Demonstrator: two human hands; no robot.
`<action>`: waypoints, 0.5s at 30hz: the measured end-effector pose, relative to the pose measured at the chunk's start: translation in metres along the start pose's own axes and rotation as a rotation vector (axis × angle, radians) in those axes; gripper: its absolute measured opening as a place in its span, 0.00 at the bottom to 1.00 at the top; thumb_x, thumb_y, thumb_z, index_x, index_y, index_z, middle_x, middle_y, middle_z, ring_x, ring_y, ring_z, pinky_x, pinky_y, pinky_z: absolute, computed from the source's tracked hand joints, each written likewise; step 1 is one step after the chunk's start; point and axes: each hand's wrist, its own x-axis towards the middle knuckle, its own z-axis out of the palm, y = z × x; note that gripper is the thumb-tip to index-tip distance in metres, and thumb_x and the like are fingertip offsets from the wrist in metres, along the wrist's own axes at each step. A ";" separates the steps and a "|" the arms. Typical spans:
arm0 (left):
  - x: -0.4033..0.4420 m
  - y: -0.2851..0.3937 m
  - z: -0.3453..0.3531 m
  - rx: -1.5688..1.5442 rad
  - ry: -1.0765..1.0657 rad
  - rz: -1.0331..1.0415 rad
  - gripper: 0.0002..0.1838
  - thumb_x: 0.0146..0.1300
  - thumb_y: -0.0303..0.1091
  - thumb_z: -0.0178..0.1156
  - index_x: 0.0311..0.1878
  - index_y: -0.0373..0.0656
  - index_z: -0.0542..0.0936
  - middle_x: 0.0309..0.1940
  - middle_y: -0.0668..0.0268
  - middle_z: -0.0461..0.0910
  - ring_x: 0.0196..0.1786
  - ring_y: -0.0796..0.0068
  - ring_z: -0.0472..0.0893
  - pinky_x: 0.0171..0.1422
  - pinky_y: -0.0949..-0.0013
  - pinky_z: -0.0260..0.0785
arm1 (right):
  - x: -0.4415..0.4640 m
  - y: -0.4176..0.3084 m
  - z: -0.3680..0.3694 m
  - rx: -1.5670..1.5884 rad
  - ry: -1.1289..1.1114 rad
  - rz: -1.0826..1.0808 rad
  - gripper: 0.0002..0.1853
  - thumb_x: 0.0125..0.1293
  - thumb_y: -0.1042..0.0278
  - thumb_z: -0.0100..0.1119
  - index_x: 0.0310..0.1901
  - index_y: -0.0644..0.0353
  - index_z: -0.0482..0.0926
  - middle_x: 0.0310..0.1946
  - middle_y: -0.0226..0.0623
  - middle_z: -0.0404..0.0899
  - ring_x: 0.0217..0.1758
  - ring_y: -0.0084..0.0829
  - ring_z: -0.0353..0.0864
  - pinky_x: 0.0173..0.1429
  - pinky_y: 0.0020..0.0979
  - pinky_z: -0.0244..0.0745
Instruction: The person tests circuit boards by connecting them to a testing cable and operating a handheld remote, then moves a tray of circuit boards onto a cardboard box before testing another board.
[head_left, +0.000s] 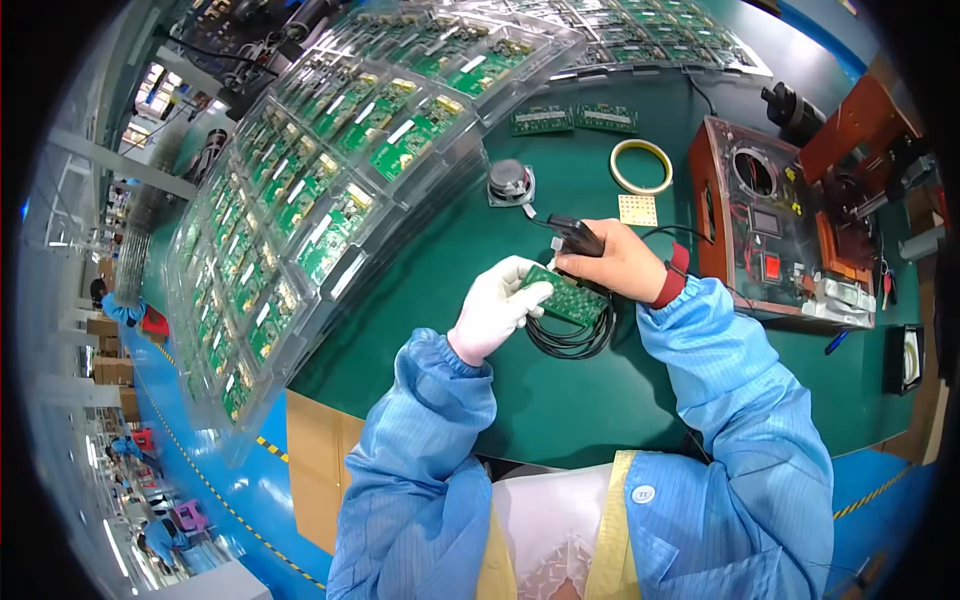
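Note:
My left hand (496,306), in a white glove, pinches the left end of a green circuit board (566,301) held tilted above the table. My bare right hand (626,262), with a dark red band at the wrist, grips a black handheld piece (576,235) whose exact kind I cannot make out. Its fingertips are close to the board's upper edge; whether they touch it is hidden. A small white connector (557,243) shows beside the black piece. Below the board lies a coil of black cable (572,346). A small speaker (511,181) with a lead sits just beyond my hands.
Stacked clear trays (385,225) of green boards rise at the left. On the green table (420,270) are a tape roll (641,167), a sticker sheet (637,210) and two boards (575,119) at the back. A red-brown test box (760,220) stands right, near a blue pen (837,343).

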 end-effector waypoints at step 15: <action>-0.002 -0.009 0.004 0.032 0.037 0.079 0.10 0.60 0.24 0.57 0.46 0.38 0.75 0.29 0.70 0.75 0.27 0.85 0.70 0.30 0.83 0.61 | -0.002 -0.017 -0.001 -0.423 0.003 -0.041 0.04 0.52 0.75 0.60 0.28 0.64 0.75 0.20 0.32 0.74 0.20 0.26 0.66 0.27 0.27 0.64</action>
